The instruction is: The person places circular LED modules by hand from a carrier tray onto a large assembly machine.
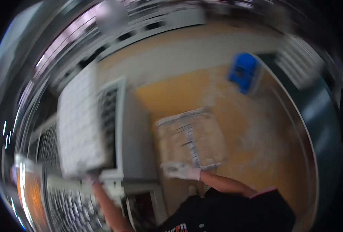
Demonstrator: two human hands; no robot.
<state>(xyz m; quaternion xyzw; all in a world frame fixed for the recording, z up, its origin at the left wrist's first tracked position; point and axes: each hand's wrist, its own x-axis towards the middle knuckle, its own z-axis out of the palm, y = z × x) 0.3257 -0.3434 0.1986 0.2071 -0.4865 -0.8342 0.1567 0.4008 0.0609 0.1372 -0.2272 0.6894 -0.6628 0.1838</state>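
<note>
My left hand [91, 174] is at the near end of a long white tray [80, 120] with a patterned surface. The tray is smeared by motion and overlaps a grey-framed crate of dark round pieces [108, 110]; the fingers are mostly hidden at its edge. My right hand [180, 171], in a white glove with a grey patch, reaches to the near left corner of a brown cardboard box [171, 145] taped with a printed strip. Its fingers look stretched out, with nothing visible in them.
A blue plastic stool [244, 71] stands on the tan floor ahead to the right. Beside the box is a tall grey cabinet side [138, 135]. More racks of small shiny parts [76, 207] lie at the lower left. A white slatted stack [299, 62] rests on a green surface at right.
</note>
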